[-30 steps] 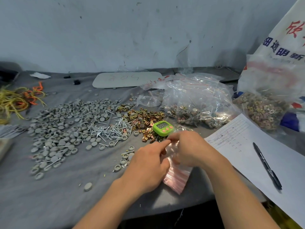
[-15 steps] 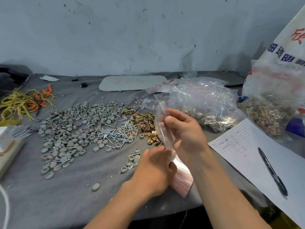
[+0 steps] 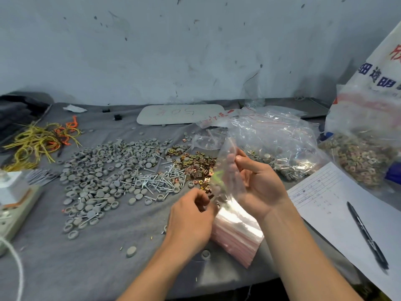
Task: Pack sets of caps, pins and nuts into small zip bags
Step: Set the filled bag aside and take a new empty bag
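- Small clear zip bag (image 3: 227,170): now lifted off the pink-edged stack of flat zip bags (image 3: 236,231) and held upright in the air above the front middle of the surface, mouth up; a second ago it still lay on the stack under both hands.
- Right hand (image 3: 258,185) holds it, thumb and fingers (image 3: 240,158) pinching the top edge; bag looks empty, contents not clear through the blur.
- Left hand (image 3: 191,220) has dropped away from the bag to the surface beside the stack, fingers curled together at the near edge of the brass square nuts (image 3: 195,166); cannot tell whether it pinches a part yet.
- Meaning, judged: one bag singled out, filling about to start; nothing packed into this bag yet.
- Silver pins (image 3: 156,181) lie just left of the nuts, grey round caps (image 3: 97,170) spread further left toward the left edge of the grey cloth surface (image 3: 86,268).
- Green timer shows only as a smear through the bag, hardly readable.
- Big clear bags of finished sets (image 3: 273,144) sit behind the right hand toward the back right.
- White tally sheet (image 3: 338,205) with black pen (image 3: 366,233) at the right edge.
- Risk, judged: thin film may close up one-handed, small nuts could miss the mouth.
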